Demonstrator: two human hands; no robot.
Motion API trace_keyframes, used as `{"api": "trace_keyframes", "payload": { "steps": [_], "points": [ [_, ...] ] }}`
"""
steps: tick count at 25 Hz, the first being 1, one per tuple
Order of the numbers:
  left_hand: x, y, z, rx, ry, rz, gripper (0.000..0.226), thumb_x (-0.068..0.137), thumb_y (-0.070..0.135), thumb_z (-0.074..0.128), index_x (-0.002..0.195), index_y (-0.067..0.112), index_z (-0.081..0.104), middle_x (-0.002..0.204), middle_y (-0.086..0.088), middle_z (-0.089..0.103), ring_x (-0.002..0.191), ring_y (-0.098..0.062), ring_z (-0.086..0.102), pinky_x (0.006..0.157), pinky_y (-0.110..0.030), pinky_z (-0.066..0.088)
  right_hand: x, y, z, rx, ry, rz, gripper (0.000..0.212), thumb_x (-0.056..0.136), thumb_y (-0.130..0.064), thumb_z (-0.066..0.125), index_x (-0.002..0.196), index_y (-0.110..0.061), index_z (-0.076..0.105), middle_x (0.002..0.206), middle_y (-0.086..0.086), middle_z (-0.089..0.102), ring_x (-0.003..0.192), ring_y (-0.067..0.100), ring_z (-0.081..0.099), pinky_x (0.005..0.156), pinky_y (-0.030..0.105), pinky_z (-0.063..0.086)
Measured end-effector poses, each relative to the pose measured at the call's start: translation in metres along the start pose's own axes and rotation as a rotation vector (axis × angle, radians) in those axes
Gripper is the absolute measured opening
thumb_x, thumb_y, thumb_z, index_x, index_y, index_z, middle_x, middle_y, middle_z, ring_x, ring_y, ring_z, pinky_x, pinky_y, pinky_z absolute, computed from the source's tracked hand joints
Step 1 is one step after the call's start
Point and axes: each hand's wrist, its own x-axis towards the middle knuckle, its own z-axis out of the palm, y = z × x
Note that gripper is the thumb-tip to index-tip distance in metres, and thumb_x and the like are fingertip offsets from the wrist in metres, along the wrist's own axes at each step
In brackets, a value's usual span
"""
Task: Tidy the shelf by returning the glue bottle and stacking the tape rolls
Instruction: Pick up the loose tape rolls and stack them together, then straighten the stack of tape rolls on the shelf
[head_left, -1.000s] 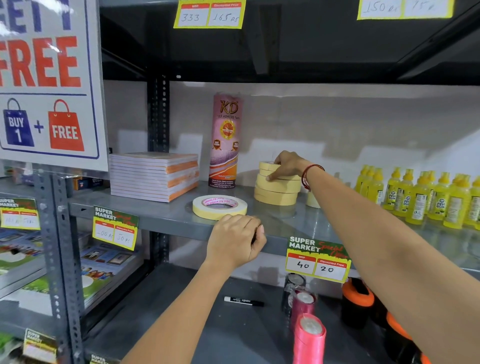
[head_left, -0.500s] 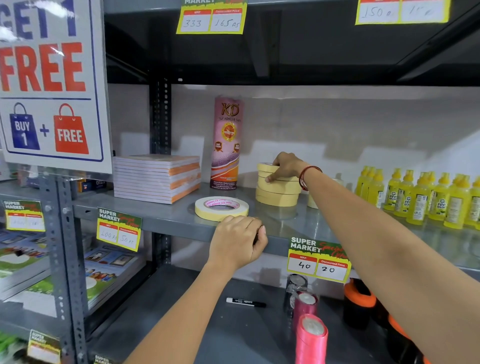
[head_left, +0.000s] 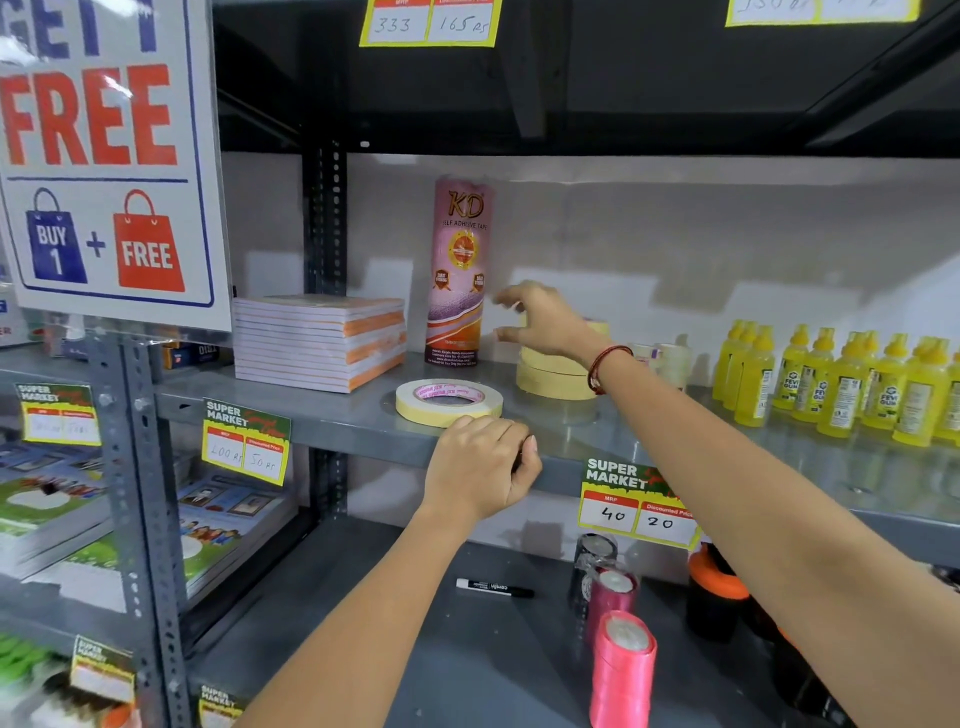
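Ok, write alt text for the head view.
Right hand, fingers spread, hovers just above a tape stack on a grey shelf. Left hand rests curled at the shelf edge beside a lone tape roll; yellow glue bottles stand right.

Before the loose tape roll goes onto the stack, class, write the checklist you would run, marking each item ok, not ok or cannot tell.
1. Loose roll lies flat on the shelf, nothing on top: ok.
2. Left hand grips the roll: not ok; it is curled at the shelf edge just in front of it.
3. Right hand empty: ok; fingers spread above the stack.
4. Stack top free to take a roll: cannot tell; the hand hides it.
5. Stack sits straight: ok, from what shows.
6. Glue bottles upright at the right: ok.
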Motion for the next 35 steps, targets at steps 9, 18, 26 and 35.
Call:
{"api": "trace_keyframes", "payload": {
  "steps": [9,18,26,35],
  "points": [
    [0.001,0.002,-0.004,0.007,-0.036,-0.022,0.038,0.085,0.021,0.041,0.065,0.005,0.069,0.053,-0.008,0.065,0.050,-0.027,0.060,0.050,-0.031,0.045,-0.036,-0.032,0.012,0.241,-0.716,-0.191,0.041,0.089,0.004,0.055,0.129,-0.004,0.055,0.131,0.015,0.061,0.122,0.025,0.056,0.104,0.030,0.044],
    [0.001,0.003,-0.004,0.029,-0.008,-0.006,0.039,0.084,0.019,0.040,0.061,0.005,0.068,0.051,-0.008,0.064,0.046,-0.028,0.059,0.046,-0.030,0.043,-0.033,-0.046,0.010,-0.041,-0.297,-0.281,0.031,0.090,-0.010,0.058,0.119,-0.003,0.063,0.123,0.014,0.065,0.112,0.029,0.057,0.093,0.033,0.040],
    [0.000,0.002,-0.003,0.001,-0.014,-0.001,0.039,0.085,0.019,0.039,0.062,0.005,0.068,0.055,-0.006,0.067,0.049,-0.026,0.061,0.046,-0.031,0.046,0.009,0.008,-0.031,-0.278,0.011,0.059,0.031,0.094,-0.015,0.051,0.124,-0.012,0.056,0.137,0.013,0.053,0.128,0.032,0.046,0.102,0.045,0.043],
    [-0.001,-0.001,0.002,-0.022,0.019,0.003,0.037,0.083,0.020,0.042,0.065,0.008,0.071,0.059,-0.002,0.070,0.052,-0.022,0.065,0.046,-0.029,0.048,0.010,0.051,-0.021,-0.171,-0.092,0.260,0.037,0.097,-0.028,0.045,0.121,-0.004,0.058,0.131,0.016,0.057,0.121,0.035,0.050,0.102,0.047,0.043]
  ]
}}
